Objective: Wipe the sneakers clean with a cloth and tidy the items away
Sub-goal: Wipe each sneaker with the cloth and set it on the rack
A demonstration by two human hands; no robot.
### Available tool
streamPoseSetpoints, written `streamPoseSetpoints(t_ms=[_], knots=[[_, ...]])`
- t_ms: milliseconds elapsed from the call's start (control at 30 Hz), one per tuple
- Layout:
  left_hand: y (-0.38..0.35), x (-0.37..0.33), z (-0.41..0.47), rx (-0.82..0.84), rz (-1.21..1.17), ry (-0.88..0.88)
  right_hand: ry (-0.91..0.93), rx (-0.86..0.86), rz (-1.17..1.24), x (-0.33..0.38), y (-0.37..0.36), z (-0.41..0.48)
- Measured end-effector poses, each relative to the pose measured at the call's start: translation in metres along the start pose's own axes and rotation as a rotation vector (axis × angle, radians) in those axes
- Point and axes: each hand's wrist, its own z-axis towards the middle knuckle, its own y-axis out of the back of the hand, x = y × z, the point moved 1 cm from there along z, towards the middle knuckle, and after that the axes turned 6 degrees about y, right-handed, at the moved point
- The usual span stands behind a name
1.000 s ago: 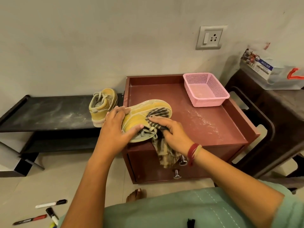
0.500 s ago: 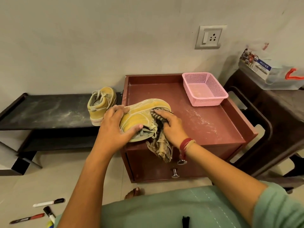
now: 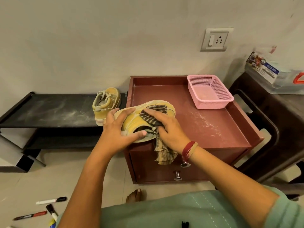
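1. The left hand is gripping the yellow sneaker at its heel end. Its fingers are spreading over the pale sole edge and its thumb is lying across the near side by the opening.
2. That sneaker is resting at the front left corner of the maroon cabinet. It is lying tipped on its side, its opening is facing the person, its toe is pointing toward the middle of the top, and its heel is jutting past the front edge.
3. The right hand is pressing the striped cloth against the sneaker's upper near the toe. Its fingers are lying close together and nearly straight on the fabric. Whether the thumb is pinching the cloth I cannot tell.
4. The rest of the cloth is passing under the palm and hanging over the cabinet's front edge, just above the drawer knobs.
5. A red thread band is circling the right wrist.
6. The second sneaker is standing upright at the right end of the dusty black bench, just beside the cabinet's left edge, with its heel facing the person.
7. A pink basket is sitting at the back right corner of the cabinet top, well apart from the hands.
8. White dust is streaking the cabinet top between the sneaker and the right edge.
9. Markers are lying scattered on the floor at the lower left.
10. A clear plastic box is sitting on the dark stand to the right of the cabinet.
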Motion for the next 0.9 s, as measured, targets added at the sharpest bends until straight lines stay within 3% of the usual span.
streamPoseSetpoints(t_ms=[67,200,333,500,600,667,800,900], knots=[[0.001,0.003,-0.002,0.037,0.01,-0.036,-0.009,-0.017,-0.06,-0.01,0.002,0.005],[0.003,0.005,-0.005,0.066,0.0,-0.075,-0.212,-0.178,0.037,-0.018,0.0,0.014],[0.004,0.004,-0.006,0.019,-0.008,-0.116,-0.091,0.029,0.128,0.003,-0.015,0.006],[0.005,0.002,-0.007,-0.04,-0.014,-0.139,-0.208,-0.1,0.134,-0.005,-0.006,0.017],[0.007,0.005,-0.007,-0.036,-0.071,-0.111,-0.013,0.068,0.104,0.01,-0.02,0.008],[0.008,0.005,-0.008,-0.038,-0.068,-0.103,0.018,0.089,0.073,0.005,-0.016,0.008],[0.007,0.0,-0.009,-0.06,-0.036,-0.118,-0.208,-0.067,0.074,-0.003,-0.002,0.018],[0.008,-0.001,-0.007,-0.057,-0.013,-0.125,-0.034,0.114,0.059,0.012,-0.015,0.007]])
